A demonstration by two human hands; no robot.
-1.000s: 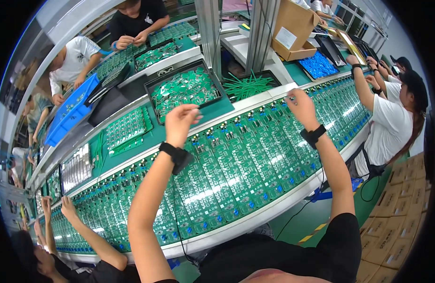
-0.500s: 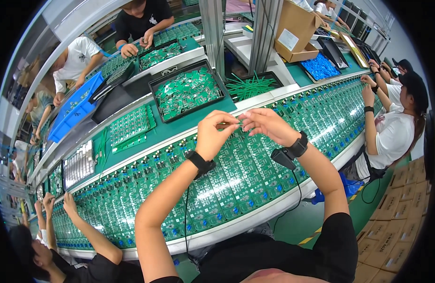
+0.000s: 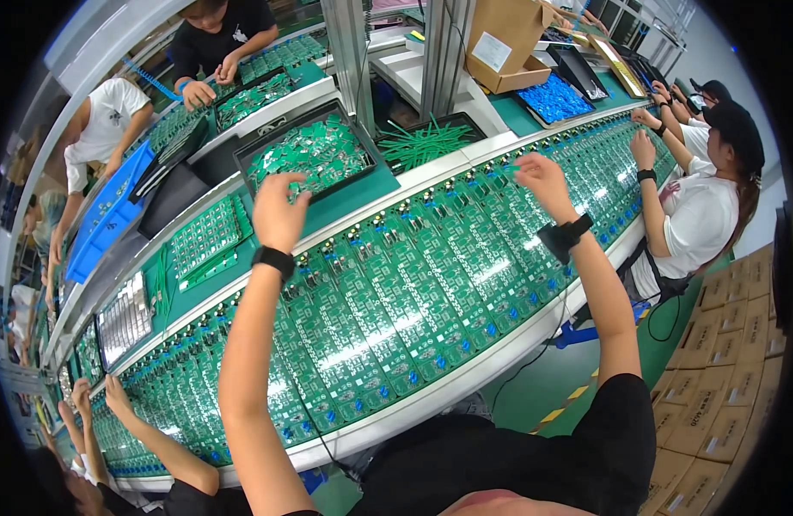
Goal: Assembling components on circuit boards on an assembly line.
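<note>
My left hand (image 3: 278, 211) hovers at the near edge of a black tray (image 3: 381, 165) heaped with small green circuit boards (image 3: 315, 155). Its fingers are apart and curved, and nothing shows in them. Farther right, my right hand (image 3: 544, 182) is over the far side of a long row of green circuit boards (image 3: 396, 292). Its fingertips are drawn together; whatever they pinch is too small to make out. Upright parts line the boards' far edge, and blue round parts dot the near edge. A black strap is on each wrist.
Green strips (image 3: 431, 142) fill a tray behind the row, beside metal posts (image 3: 349, 60). A cardboard box (image 3: 499, 52) and a tray of blue parts (image 3: 558, 99) stand farther right. Co-workers sit on both sides and opposite. Stacked cartons (image 3: 714, 370) are at the right.
My hands, together over the boards before, have parted. The left moved left to the tray and its fingers opened; the right moved right and slightly farther away. The view has shifted a little.
</note>
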